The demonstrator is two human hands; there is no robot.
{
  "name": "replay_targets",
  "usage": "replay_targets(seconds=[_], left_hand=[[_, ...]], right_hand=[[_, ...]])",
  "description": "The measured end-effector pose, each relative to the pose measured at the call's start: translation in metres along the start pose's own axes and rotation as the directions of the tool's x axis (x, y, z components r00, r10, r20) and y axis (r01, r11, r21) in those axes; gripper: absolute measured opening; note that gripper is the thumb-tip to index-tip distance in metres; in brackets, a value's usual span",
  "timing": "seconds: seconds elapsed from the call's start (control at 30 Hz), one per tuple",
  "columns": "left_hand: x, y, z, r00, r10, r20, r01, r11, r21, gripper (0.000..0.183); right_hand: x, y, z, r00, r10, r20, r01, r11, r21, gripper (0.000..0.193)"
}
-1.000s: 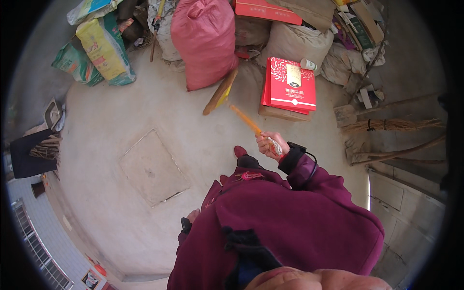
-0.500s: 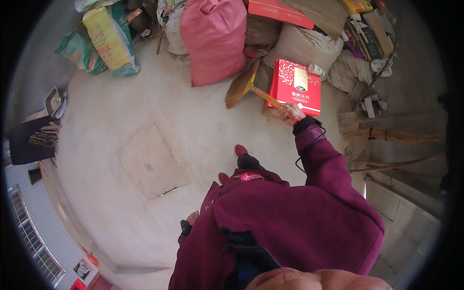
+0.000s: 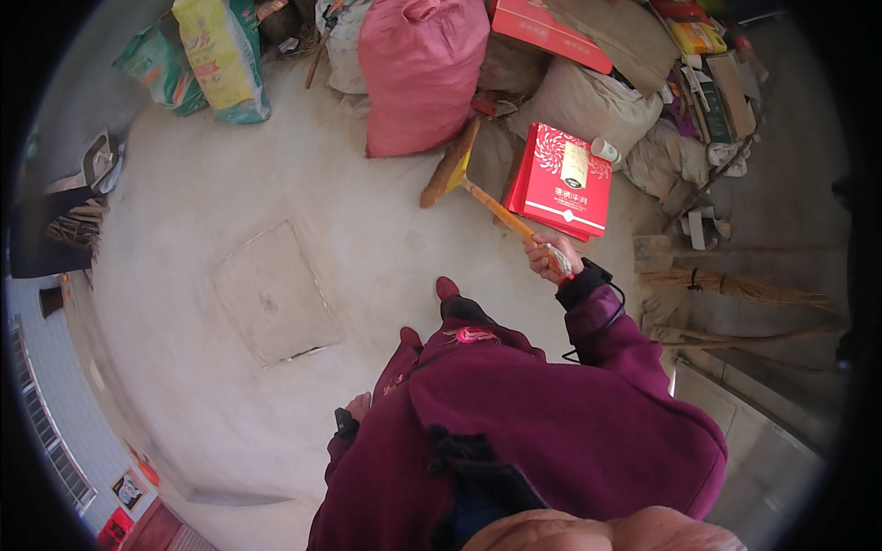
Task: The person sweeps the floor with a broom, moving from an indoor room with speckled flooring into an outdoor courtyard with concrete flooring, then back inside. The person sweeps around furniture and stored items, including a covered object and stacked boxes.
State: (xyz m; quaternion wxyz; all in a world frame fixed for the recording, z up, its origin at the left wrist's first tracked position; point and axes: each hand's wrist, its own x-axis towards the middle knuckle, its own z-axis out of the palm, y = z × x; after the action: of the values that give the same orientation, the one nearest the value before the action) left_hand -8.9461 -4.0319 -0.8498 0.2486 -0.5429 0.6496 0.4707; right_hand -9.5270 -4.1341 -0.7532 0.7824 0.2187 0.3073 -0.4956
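- Far L, top: yellow-and-green sack (image 3: pixel 220 55), standing upright.
- Lower, L of centre: L hand (image 3: pixel 358 407) hangs low, partly hidden; can't tell how open it is or if it holds anything.
- Centre top: gathered pink sack (image 3: pixel 423 83). Head of broom (image 3: pixel 496 209) is just beside its lower R corner; a wide swing might snag there.
- Broom, approx. mid-frame above pale floor (image 3: pixel 386 220): flat brown bristles, yellow collar, worn-looking orange handle w/ whitish end. Can't tell if bristles touch down.
- R hand (image 3: pixel 551 257): fingers curled round handle's near end.
- Next R: red gift box (image 3: pixel 574 197) w/ paper cup (image 3: pixel 604 150) tipped sideways at top R corner; a knock from the handle could roll it off.
- Far R: tied twig bundle (image 3: pixel 753 286).
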Motion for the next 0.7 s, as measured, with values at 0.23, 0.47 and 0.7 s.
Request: replay_targets(seconds=[0.23, 0.47, 0.7], left_hand=[[-0.008, -0.022, 0.02, 0.995, -0.101, 0.011, 0.101, 0.966, -0.238, 0.053], [-0.026, -0.018, 0.034, 0.989, -0.145, 0.035, 0.149, 0.971, -0.188, 0.055], [-0.04, -0.003, 0.052, 0.987, -0.158, 0.023, 0.158, 0.954, -0.256, 0.044]], right_hand=[[0.037, -0.058, -0.056, 0.946, -0.155, -0.286, 0.055, 0.943, -0.328, 0.013], [0.089, -0.103, -0.076, 0.711, -0.684, 0.165, 0.056, -0.178, -0.982, 0.021], [0.043, -0.013, -0.027, 0.766, -0.63, -0.127, 0.215, 0.438, -0.873, 0.022]])
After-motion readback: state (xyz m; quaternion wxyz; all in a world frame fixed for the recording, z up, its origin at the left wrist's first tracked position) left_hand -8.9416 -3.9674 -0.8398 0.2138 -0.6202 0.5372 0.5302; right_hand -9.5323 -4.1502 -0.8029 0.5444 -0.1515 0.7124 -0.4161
